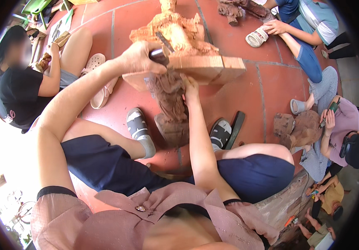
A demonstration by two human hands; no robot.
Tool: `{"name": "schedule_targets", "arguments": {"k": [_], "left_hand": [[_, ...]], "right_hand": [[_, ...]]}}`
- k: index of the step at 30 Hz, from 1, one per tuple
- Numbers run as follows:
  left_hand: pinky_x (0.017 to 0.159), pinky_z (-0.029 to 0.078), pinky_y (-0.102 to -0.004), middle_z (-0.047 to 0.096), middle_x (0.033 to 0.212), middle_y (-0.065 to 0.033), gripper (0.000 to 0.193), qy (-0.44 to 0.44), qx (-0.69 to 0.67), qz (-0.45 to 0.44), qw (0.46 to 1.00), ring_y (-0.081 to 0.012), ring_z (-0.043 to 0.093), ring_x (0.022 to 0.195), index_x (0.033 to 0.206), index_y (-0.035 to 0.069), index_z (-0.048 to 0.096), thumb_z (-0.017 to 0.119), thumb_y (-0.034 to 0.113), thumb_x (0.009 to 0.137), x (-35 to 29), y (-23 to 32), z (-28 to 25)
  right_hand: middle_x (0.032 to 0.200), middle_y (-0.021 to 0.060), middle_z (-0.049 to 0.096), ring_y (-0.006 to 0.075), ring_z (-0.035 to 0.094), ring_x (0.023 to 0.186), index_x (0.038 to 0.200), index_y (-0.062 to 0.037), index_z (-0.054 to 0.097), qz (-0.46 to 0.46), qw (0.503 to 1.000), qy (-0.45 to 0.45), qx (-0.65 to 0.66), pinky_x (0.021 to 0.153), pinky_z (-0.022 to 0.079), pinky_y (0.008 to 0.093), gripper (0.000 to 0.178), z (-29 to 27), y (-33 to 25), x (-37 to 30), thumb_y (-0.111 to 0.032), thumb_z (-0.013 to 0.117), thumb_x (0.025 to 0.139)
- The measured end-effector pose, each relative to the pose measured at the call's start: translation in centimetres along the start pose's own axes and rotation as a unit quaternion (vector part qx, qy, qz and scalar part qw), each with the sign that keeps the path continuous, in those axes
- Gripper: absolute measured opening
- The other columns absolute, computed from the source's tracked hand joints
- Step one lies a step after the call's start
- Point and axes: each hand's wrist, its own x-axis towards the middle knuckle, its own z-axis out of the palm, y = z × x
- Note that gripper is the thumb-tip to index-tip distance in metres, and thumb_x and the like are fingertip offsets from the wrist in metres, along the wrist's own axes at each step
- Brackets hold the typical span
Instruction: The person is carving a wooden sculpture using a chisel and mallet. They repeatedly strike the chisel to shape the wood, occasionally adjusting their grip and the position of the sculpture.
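Observation:
My left hand (140,58) is closed around a hand tool (158,53) with a shiny, rounded metal part; its exact kind is hard to make out. The hand is above the upper end of a dark brown carved wooden figure (170,98), which stands tilted between my feet. My right hand (191,85) grips the figure's upper right side, its fingers partly hidden behind it. Just beyond is a larger, pale orange wooden carving (179,35) on a thick wooden base (204,66), partly covered by my left hand.
Red floor tiles (246,100) lie all around. At left sits a person in black (25,83), near pale clogs (100,98). On the right, a person in pink (346,112) is beside a brown carving (302,127). Another dark carving (246,10) lies at the far right, near a seated person (312,25).

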Motion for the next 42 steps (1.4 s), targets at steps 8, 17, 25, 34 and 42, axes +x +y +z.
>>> {"name": "schedule_targets", "arguments": {"k": [8, 17, 25, 34, 42], "left_hand": [[0.054, 0.048, -0.0301, 0.060, 0.077, -0.0045, 0.048, -0.056, 0.081, -0.113, 0.989, -0.0134, 0.057, 0.063, 0.101, 0.007, 0.059, 0.080, 0.032, 0.065, 2.4, -0.6, -1.7], [0.056, 0.048, -0.0297, 0.064, 0.076, -0.0031, 0.043, -0.041, 0.162, 0.011, 0.986, -0.0136, 0.058, 0.064, 0.097, 0.006, 0.065, 0.079, 0.036, 0.070, 2.1, -1.3, -1.8], [0.077, 0.051, -0.0374, 0.068, 0.095, -0.0153, 0.050, -0.007, 0.212, 0.051, 0.976, -0.0290, 0.066, 0.088, 0.108, 0.004, 0.065, 0.075, 0.039, 0.073, 3.8, 0.4, 0.3], [0.084, 0.052, -0.0372, 0.069, 0.100, -0.0152, 0.054, -0.035, 0.222, 0.053, 0.973, -0.0281, 0.066, 0.092, 0.112, 0.002, 0.065, 0.075, 0.040, 0.074, 5.0, 0.1, -0.1], [0.077, 0.051, -0.0440, 0.069, 0.092, -0.0161, 0.035, 0.082, 0.181, 0.138, 0.970, -0.0342, 0.066, 0.084, 0.100, 0.009, 0.068, 0.067, 0.036, 0.078, 4.3, -2.1, -5.2]], "right_hand": [[0.069, -0.0041, 0.055, 0.0037, 0.043, 0.060, 0.083, -0.0050, 0.065, -0.032, 0.990, -0.056, -0.125, 0.055, 0.035, 0.0221, 0.030, -0.7, -1.8, 2.9, -0.032, 0.057, 0.095], [0.112, 0.0127, 0.064, 0.0215, 0.056, 0.107, 0.118, 0.0033, 0.061, 0.093, 0.967, -0.024, -0.237, 0.094, 0.043, 0.0345, 0.073, -2.1, -2.5, -4.1, -0.063, 0.050, 0.089], [0.129, 0.0140, 0.054, 0.0234, 0.051, 0.117, 0.132, 0.0024, 0.048, 0.061, 0.987, -0.059, -0.135, 0.101, 0.038, 0.0344, 0.077, -3.5, 0.3, -5.7, -0.062, 0.048, 0.091], [0.127, 0.0147, 0.056, 0.0233, 0.051, 0.118, 0.134, 0.0023, 0.047, 0.148, 0.986, 0.015, -0.071, 0.099, 0.040, 0.0351, 0.068, -3.5, -0.1, -6.1, -0.052, 0.053, 0.093], [0.114, 0.0068, 0.057, 0.0160, 0.053, 0.106, 0.122, -0.0073, 0.057, -0.114, 0.972, 0.180, -0.099, 0.096, 0.042, 0.0320, 0.042, -1.0, -9.4, -10.1, -0.018, 0.072, 0.084]]}}
